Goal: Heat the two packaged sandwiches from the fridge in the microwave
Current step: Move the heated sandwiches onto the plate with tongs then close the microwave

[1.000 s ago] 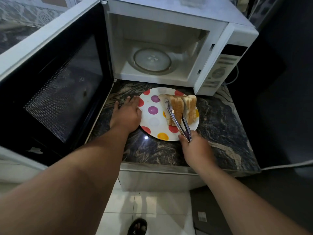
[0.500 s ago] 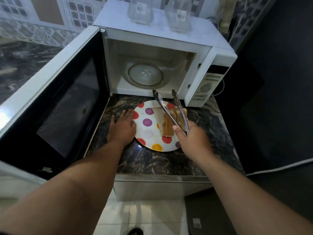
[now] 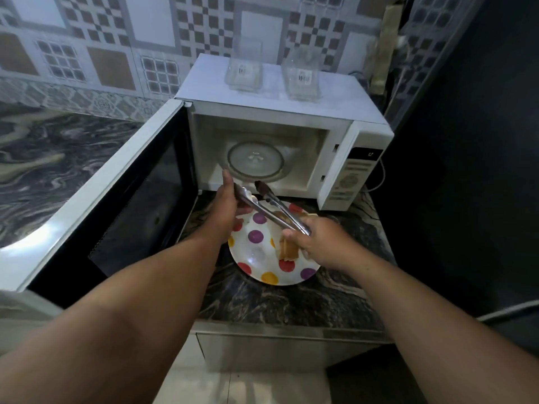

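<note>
Head view: tongs (image 3: 269,207) above sandwiches (image 3: 287,249), plate (image 3: 256,258).

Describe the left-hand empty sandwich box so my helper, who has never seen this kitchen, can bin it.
Find the white microwave with its door open. Two clear plastic boxes stand on its top; take the left box, nearer the door hinge. Its small barcode label sits high, unlike the right box, whose wider label sits lower.

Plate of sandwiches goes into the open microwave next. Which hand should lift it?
Left, probably. The left hand is at the plate's far-left rim, touching only a tong tip; the right hand grips the tongs.
</note>
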